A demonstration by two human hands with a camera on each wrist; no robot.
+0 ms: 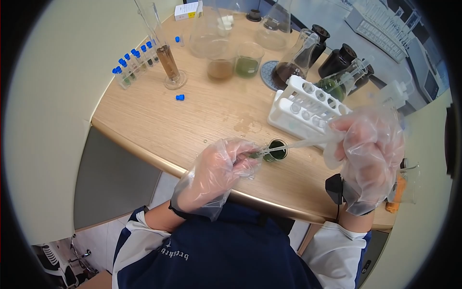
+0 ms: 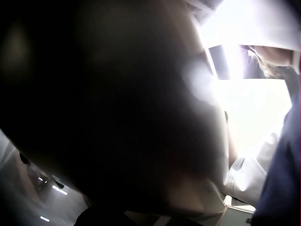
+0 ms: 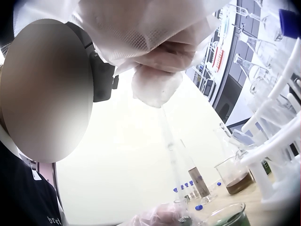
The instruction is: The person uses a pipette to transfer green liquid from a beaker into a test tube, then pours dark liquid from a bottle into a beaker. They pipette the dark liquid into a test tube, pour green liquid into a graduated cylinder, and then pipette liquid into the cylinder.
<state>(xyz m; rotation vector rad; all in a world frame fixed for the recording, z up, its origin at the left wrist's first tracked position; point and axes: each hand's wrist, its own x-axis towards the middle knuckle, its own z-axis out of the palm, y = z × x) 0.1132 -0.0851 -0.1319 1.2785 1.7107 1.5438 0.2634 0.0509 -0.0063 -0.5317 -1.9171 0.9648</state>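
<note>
My gloved left hand (image 1: 224,161) pinches a small clear tube (image 1: 257,154) with green in it near the table's front edge. In my gloved right hand (image 1: 368,149) is a translucent plastic dropper (image 1: 301,143), its thin stem slanting down leftward. The dropper's tip meets the tube's mouth in the head view. Right beside the tube stands a small glass beaker (image 1: 277,153) of dark green liquid, which the stem crosses over. The right wrist view shows the dropper (image 3: 171,146) pointing down toward the tube. Mostly dark, the left wrist view hides the left fingers.
A white test tube rack (image 1: 284,113) stands just beyond the beaker. Blue-capped tubes (image 1: 127,65), a brown-filled cylinder (image 1: 168,65) and a loose blue cap (image 1: 180,97) are at the left. Beakers of brown (image 1: 220,70) and green liquid (image 1: 247,67), flasks and dark bottles (image 1: 337,60) line the back.
</note>
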